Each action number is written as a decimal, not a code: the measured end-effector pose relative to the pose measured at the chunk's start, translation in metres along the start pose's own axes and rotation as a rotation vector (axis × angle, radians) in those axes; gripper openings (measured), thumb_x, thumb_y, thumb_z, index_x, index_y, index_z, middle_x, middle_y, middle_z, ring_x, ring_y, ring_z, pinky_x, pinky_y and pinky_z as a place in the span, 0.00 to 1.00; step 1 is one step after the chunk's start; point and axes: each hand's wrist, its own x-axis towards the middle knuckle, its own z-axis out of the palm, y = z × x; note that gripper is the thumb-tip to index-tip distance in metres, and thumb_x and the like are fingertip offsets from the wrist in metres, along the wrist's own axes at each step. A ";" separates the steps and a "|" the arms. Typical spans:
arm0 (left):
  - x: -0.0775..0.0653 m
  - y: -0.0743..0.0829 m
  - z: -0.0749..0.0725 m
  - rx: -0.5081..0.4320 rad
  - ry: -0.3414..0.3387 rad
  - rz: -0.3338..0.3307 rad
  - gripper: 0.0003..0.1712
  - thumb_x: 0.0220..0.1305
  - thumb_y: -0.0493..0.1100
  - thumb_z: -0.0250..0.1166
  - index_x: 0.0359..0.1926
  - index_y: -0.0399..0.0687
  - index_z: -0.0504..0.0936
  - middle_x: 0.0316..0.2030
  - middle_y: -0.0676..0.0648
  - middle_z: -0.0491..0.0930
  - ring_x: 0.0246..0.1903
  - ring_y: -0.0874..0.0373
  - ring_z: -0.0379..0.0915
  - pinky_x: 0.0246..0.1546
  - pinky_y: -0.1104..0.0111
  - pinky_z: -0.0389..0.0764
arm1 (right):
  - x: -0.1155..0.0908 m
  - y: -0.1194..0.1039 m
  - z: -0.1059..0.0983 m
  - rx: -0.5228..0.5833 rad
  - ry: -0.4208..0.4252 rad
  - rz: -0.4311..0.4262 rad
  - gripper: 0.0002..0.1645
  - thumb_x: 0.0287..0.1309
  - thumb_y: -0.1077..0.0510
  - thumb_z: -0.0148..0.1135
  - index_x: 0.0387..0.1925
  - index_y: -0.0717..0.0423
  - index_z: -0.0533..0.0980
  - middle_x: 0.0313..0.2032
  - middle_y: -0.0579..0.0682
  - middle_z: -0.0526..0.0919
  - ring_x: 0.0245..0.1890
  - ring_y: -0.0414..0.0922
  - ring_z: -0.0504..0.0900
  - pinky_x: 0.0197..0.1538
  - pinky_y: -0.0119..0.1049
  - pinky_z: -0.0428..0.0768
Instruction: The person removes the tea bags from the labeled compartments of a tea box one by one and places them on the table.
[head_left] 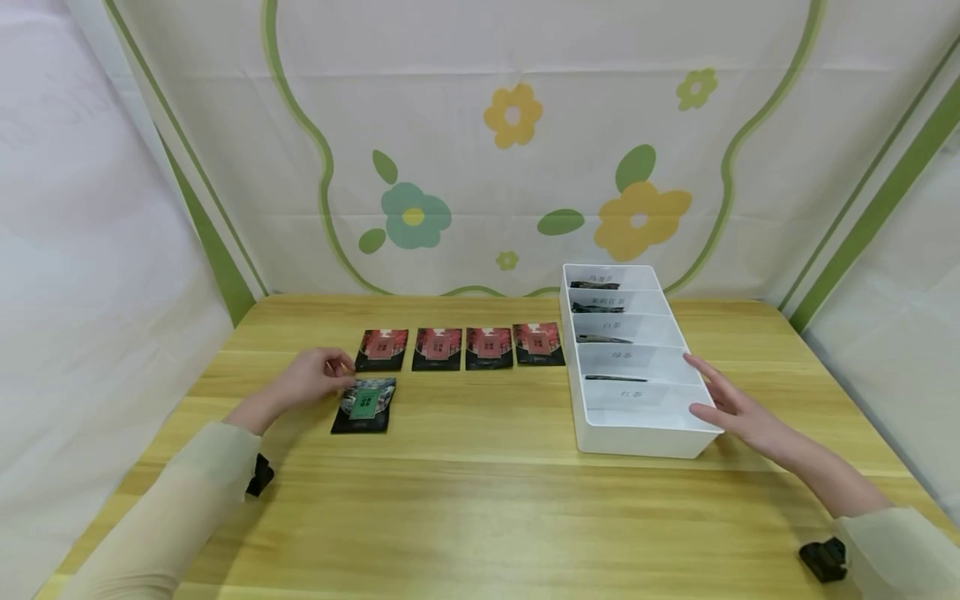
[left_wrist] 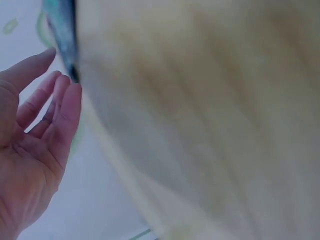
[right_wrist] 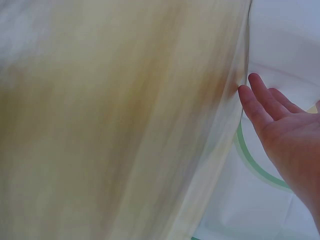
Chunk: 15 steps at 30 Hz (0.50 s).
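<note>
My left hand (head_left: 318, 377), fingers loosely bent, is at the upper left corner of a black sachet with a green label (head_left: 365, 405), which lies on the table. In the left wrist view a gap shows between the thumb and the fingers (left_wrist: 64, 107), with the sachet (left_wrist: 62, 35) right at their tips. Over on the right, my right hand (head_left: 738, 412) is at the right side of a white divided box (head_left: 637, 442), its thumb and fingers spread along the rim. The right wrist view shows the fingers (right_wrist: 260, 102) extended.
Several black sachets with red labels, such as this sachet (head_left: 437, 349), lie in a row behind the green one. Thin dark packets (head_left: 597, 308) stand in the box's compartments, whose dividers carry printed labels. A flower-patterned cloth (head_left: 465, 108) hangs behind the wooden table (head_left: 465, 517).
</note>
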 end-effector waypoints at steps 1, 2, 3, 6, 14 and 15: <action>0.000 0.002 -0.002 -0.017 0.018 0.008 0.11 0.62 0.38 0.68 0.42 0.35 0.80 0.27 0.48 0.76 0.25 0.56 0.71 0.24 0.66 0.73 | 0.000 0.000 0.000 0.002 0.000 -0.001 0.44 0.71 0.63 0.50 0.77 0.46 0.38 0.73 0.67 0.31 0.66 0.78 0.38 0.51 0.14 0.58; 0.000 0.004 -0.004 -0.030 0.037 0.017 0.12 0.62 0.38 0.68 0.43 0.34 0.80 0.28 0.48 0.76 0.26 0.55 0.71 0.24 0.66 0.73 | -0.001 0.000 0.000 0.004 0.000 -0.004 0.44 0.71 0.63 0.50 0.77 0.47 0.38 0.73 0.67 0.31 0.66 0.78 0.38 0.51 0.14 0.57; 0.001 0.007 -0.006 -0.038 0.055 0.031 0.12 0.63 0.39 0.68 0.43 0.34 0.80 0.28 0.47 0.76 0.26 0.55 0.72 0.24 0.66 0.74 | -0.001 0.000 0.000 0.007 0.002 -0.004 0.44 0.71 0.63 0.50 0.77 0.46 0.38 0.73 0.67 0.31 0.66 0.78 0.37 0.51 0.14 0.57; 0.005 0.020 -0.012 -0.067 0.092 0.055 0.14 0.65 0.41 0.67 0.46 0.35 0.80 0.31 0.46 0.77 0.30 0.52 0.74 0.24 0.63 0.77 | -0.001 0.000 0.000 0.012 0.003 -0.014 0.44 0.71 0.64 0.50 0.77 0.47 0.38 0.73 0.67 0.31 0.66 0.79 0.37 0.51 0.14 0.57; 0.021 0.074 -0.024 -0.174 0.117 0.102 0.18 0.64 0.51 0.67 0.49 0.46 0.81 0.40 0.47 0.80 0.39 0.50 0.75 0.33 0.56 0.80 | 0.000 0.000 0.000 -0.005 0.006 -0.008 0.44 0.71 0.63 0.50 0.77 0.47 0.39 0.73 0.68 0.32 0.66 0.78 0.39 0.50 0.13 0.58; 0.023 0.082 -0.024 -0.191 0.114 0.116 0.17 0.64 0.51 0.67 0.49 0.48 0.81 0.41 0.47 0.79 0.39 0.51 0.75 0.33 0.56 0.80 | 0.000 -0.001 0.000 -0.004 0.005 -0.013 0.44 0.71 0.63 0.50 0.77 0.48 0.39 0.73 0.68 0.32 0.65 0.78 0.39 0.50 0.13 0.58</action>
